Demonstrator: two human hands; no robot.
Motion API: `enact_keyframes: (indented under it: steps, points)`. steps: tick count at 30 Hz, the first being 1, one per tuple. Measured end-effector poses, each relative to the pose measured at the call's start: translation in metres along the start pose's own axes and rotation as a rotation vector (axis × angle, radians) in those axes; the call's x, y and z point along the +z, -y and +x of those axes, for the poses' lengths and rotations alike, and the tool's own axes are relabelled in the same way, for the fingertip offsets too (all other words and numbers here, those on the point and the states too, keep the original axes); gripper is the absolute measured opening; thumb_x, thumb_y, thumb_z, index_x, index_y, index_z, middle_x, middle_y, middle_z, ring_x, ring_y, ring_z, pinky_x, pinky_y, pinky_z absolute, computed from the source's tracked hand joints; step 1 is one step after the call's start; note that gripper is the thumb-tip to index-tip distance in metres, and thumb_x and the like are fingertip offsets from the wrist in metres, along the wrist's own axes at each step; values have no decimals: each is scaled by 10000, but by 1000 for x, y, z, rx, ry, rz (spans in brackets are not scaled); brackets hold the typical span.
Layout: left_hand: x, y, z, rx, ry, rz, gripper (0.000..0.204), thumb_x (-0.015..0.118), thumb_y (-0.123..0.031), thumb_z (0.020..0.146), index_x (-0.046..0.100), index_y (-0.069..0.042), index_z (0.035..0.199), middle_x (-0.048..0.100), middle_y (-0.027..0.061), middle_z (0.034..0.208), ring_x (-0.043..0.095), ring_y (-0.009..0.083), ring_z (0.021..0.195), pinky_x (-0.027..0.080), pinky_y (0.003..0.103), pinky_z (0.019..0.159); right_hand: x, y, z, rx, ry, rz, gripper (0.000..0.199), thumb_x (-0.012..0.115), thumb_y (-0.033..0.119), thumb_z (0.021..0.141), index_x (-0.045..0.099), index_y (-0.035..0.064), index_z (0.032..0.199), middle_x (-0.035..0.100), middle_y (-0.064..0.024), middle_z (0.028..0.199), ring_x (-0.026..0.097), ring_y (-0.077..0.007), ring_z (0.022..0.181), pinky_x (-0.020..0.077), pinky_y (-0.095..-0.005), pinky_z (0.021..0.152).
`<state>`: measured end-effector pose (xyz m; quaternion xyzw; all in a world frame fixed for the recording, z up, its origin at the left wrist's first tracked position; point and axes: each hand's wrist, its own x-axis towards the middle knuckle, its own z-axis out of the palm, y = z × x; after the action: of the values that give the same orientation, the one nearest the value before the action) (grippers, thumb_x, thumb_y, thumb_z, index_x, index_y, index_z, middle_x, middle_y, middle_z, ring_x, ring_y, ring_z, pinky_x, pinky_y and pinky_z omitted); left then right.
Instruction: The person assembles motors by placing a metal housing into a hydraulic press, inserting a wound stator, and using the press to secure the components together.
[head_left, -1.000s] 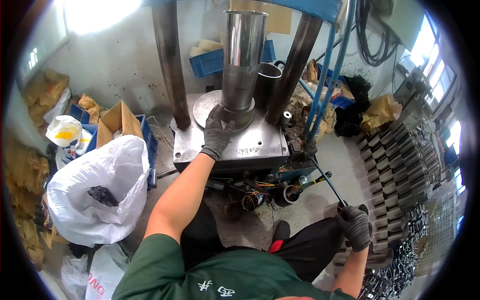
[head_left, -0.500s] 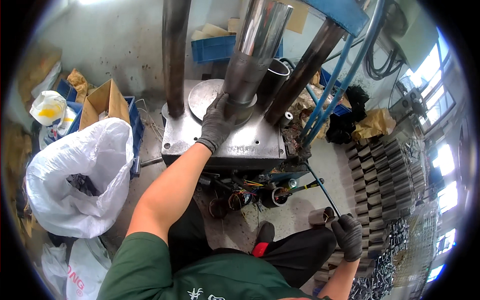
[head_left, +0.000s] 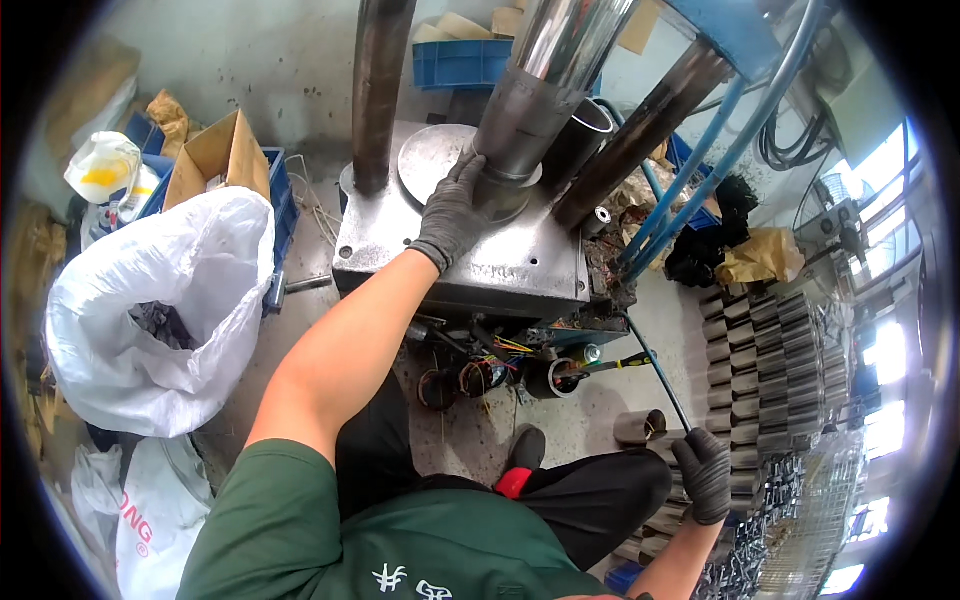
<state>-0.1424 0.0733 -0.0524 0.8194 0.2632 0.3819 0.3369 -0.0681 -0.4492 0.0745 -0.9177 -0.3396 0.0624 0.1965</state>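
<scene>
My left hand (head_left: 452, 212), in a dark grey glove, wraps around the base of a grey metal cylinder (head_left: 517, 110) standing under the press ram on a steel press table (head_left: 520, 265). A round metal disc (head_left: 435, 158) lies just left of it. My right hand (head_left: 702, 472), also gloved, reaches down to the lower right and touches the tops of metal tubes (head_left: 668, 520) stacked by my knee. One short tube (head_left: 640, 427) lies on the floor just left of that hand.
A big white sack (head_left: 150, 300) with dark scrap stands at the left, with a cardboard box (head_left: 215, 150) and blue crates behind it. Rows of metal tubes (head_left: 770, 360) fill the right side. Wires and coils (head_left: 480, 375) hang under the press; blue hoses (head_left: 700, 180) run at the right.
My head has moved closer to the press, so it looks larger. My left hand stays on the cylinder base. My right hand has shifted lower, onto the stacked tubes.
</scene>
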Motion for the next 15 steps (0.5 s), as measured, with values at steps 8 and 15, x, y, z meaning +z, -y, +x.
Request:
enact_keyframes:
  steps: [8, 15]
  points:
    - [0, 5, 1, 30, -12, 7, 766, 757, -128, 834, 418, -65, 1518, 423, 163, 1554, 484, 368, 1376, 402, 411, 1187, -20, 7, 19, -1, 118, 149, 212, 663, 79, 880, 720, -15, 1062, 685, -197, 836, 645, -295, 702, 516, -368, 666]
    - [-7, -8, 0, 8, -5, -3, 769, 765, -134, 828, 423, -61, 1513, 428, 166, 1550, 490, 371, 1372, 406, 419, 1180, -18, -4, 13, -132, 360, -86, 152, 639, 89, 830, 729, 23, 933, 713, -180, 875, 682, -373, 815, 545, -445, 745]
